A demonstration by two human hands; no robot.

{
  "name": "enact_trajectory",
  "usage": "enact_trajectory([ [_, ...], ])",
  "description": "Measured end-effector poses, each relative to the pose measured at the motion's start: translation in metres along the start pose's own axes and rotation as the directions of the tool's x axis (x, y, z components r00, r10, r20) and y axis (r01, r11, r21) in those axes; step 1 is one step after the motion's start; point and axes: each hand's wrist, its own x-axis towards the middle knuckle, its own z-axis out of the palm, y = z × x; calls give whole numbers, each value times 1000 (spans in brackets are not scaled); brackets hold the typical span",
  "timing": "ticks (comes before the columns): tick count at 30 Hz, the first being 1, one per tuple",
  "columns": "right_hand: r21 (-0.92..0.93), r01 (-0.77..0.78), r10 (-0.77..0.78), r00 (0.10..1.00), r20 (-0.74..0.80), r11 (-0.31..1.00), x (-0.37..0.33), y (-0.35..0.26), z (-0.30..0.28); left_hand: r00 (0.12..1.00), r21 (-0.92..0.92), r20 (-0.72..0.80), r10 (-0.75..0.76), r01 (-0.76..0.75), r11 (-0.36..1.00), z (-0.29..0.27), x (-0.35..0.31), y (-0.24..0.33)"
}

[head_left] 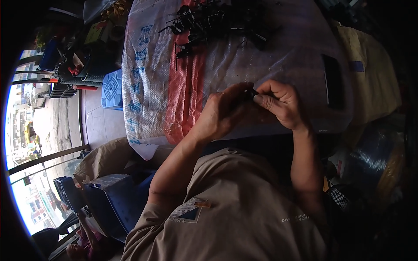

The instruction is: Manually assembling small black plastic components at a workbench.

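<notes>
- The counter [226, 69] is covered by a woven plastic sack sheet, whitish with a red band, in a dim workshop; daylight and a street show far to the left of the sheet.
- A heap of small black parts [213, 21] lies at the sheet's far end, well apart from the hands.
- A flat dark slab [333, 80], perhaps a phone, lies on the sheet's right side, near the right hand.
- The left hand [220, 115] and right hand [281, 102] meet over the sheet's near edge, fingertips pressed together around one small black piece [251, 93].
- Both hands pinch that piece; it is mostly hidden by the fingers, so its shape cannot be told.
- Doing this well, I judge, means keeping the piece low over the sheet so a slip lands on it and not in the lap, and holding the wrists steady while the fingertips work.
- The sheet's near edge runs just under the hands and drops toward the person's knees; a dropped piece could roll off there.
- Open room lies between the hands and the heap, across the sheet's middle, bare enough for reaching.
- Left of the sheet stands a blue crate [112, 89] and cluttered tools; right of it, padded bundles crowd close.
</notes>
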Motion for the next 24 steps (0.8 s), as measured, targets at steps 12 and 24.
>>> enact_trajectory([
  [12,-514,65,-207,952,-224,855,57,-5,-7,978,-792,24,-207,146,593,-24,16,-15],
  [24,-591,336,-512,845,-155,733,67,7,-4,945,-963,-58,-321,32,268,-53,20,-22],
])
